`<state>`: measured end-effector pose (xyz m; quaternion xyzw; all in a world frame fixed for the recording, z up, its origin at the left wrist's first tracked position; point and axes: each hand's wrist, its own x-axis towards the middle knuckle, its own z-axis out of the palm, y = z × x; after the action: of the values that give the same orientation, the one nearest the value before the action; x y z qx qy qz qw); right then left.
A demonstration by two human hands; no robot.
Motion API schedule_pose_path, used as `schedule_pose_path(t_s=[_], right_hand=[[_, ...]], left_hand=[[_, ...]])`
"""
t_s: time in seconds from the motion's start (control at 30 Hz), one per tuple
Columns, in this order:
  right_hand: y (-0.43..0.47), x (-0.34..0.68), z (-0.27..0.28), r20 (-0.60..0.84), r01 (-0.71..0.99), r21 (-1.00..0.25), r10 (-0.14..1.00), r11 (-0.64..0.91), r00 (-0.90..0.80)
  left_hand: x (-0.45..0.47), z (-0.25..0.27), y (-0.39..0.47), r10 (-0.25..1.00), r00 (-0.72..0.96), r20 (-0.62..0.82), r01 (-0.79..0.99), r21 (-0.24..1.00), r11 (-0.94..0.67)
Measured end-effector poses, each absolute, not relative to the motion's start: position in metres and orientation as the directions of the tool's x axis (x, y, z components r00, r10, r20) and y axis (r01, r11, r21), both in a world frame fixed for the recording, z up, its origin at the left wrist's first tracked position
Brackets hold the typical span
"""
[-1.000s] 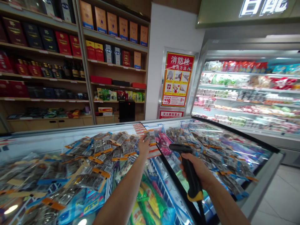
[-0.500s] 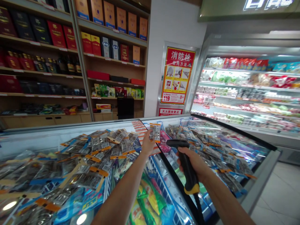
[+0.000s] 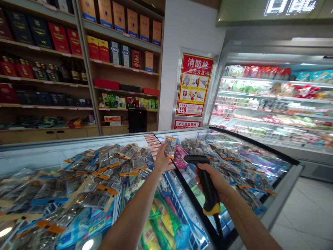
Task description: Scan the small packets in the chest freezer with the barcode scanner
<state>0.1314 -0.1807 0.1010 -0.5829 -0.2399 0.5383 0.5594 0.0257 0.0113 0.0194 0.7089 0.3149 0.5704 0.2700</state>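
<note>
My left hand (image 3: 161, 158) pinches a small clear snack packet (image 3: 170, 146) with orange ends, held up above the freezer's middle divider. In my right hand (image 3: 213, 180) is a black barcode scanner (image 3: 208, 187) with a yellow band at its base and a cable running down. The scanner's head points left toward the packet, with a gap between them. Left of my left arm lies a heap of similar packets (image 3: 109, 159) with orange and blue ends. Another pile of packets (image 3: 234, 166) lies to the right of the scanner.
Green corn packages (image 3: 161, 218) sit in a blue-and-white wire basket (image 3: 179, 208) below my arms. The freezer's black-edged frame (image 3: 260, 142) runs along the right. Shelves of boxes (image 3: 119, 52) stand behind, a red fire-hydrant sign (image 3: 195, 85) on the wall, and a lit display cooler (image 3: 273, 95) at right.
The view has shifted slightly, so the surroundings sit a little further left. The packet in my left hand has tilted a bit. My right hand still holds the scanner.
</note>
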Motion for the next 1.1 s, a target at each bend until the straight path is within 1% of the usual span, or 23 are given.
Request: schedule_pose_path(t_s=[0.2, 0.43, 0.63, 0.73, 0.83, 0.9, 0.97, 1.0, 1.1], right_hand=[[-0.18, 0.131, 0.1, -0.387, -0.378, -0.887, 0.873, -0.265, 0.296], [-0.193, 0.151, 0.104, -0.372, -0.426, -0.87, 0.897, -0.249, 0.237], [-0.218, 0.151, 0.109, -0.313, -0.473, -0.865, 0.918, -0.17, 0.242], [-0.221, 0.148, 0.106, -0.294, -0.455, -0.878, 0.917, -0.147, 0.271], [-0.202, 0.15, 0.098, -0.227, -0.39, -0.916, 0.919, -0.09, 0.322], [-0.181, 0.149, 0.092, -0.18, -0.352, -0.935, 0.915, -0.045, 0.361], [-0.16, 0.144, 0.086, -0.137, -0.334, -0.943, 0.903, 0.008, 0.408], [-0.153, 0.141, 0.083, -0.131, -0.332, -0.943, 0.906, 0.011, 0.402], [-0.146, 0.129, 0.075, -0.164, -0.315, -0.948, 0.924, -0.05, 0.345]], left_hand=[[0.026, 0.02, 0.011, 0.762, 0.132, 0.634, 0.097, 0.757, -0.646], [0.026, 0.019, 0.013, 0.772, 0.149, 0.618, 0.121, 0.763, -0.635], [0.03, 0.017, 0.014, 0.793, 0.153, 0.589, 0.069, 0.795, -0.603], [0.033, 0.016, 0.015, 0.835, 0.157, 0.527, -0.001, 0.846, -0.533], [0.034, 0.017, 0.016, 0.885, 0.169, 0.434, -0.096, 0.901, -0.423], [0.031, 0.017, 0.018, 0.907, 0.149, 0.394, -0.149, 0.916, -0.373], [0.026, 0.019, 0.022, 0.923, 0.097, 0.372, -0.151, 0.922, -0.356], [0.023, 0.019, 0.026, 0.926, 0.073, 0.37, -0.136, 0.924, -0.359], [0.013, 0.018, 0.04, 0.929, 0.036, 0.369, -0.12, 0.924, -0.363]])
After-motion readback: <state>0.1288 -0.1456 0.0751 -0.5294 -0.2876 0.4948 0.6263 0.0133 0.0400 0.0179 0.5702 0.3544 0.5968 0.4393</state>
